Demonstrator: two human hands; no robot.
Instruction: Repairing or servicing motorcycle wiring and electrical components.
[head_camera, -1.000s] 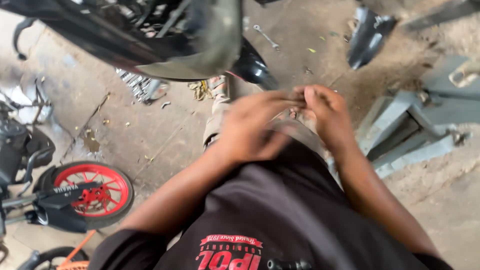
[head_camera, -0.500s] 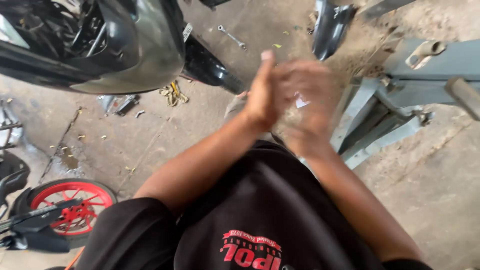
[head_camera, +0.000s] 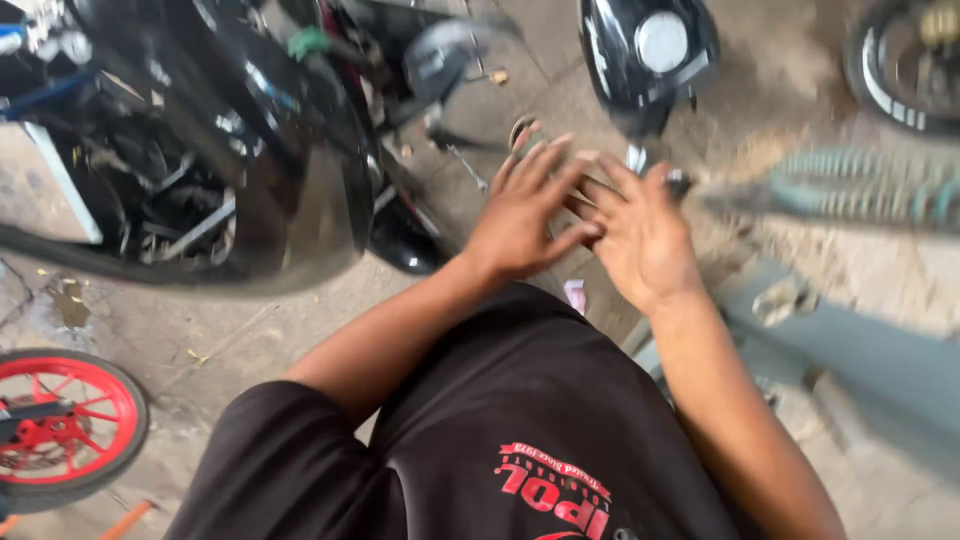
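Left hand (head_camera: 522, 215): fingers spread loose, grasping nothing, thumb tip touching the right hand
Right hand (head_camera: 640, 235): fingers stretched out, released, empty
Black fuel tank (head_camera: 648, 55): well beyond the fingertips, on the floor
Black motorcycle (head_camera: 215, 140): left of the left fingers
Red wheel (head_camera: 65, 425): far behind, lower left

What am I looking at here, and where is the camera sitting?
The camera is worn on a person's head and looks down, so you see their own arms and black shirt. The left hand and right hand are raised together, palms touching, fingers spread; nothing shows in them. Below is a dusty workshop floor. A black motorcycle body stands at left, a red wheel at lower left, a black fuel tank ahead, and a blurred coil spring at right.
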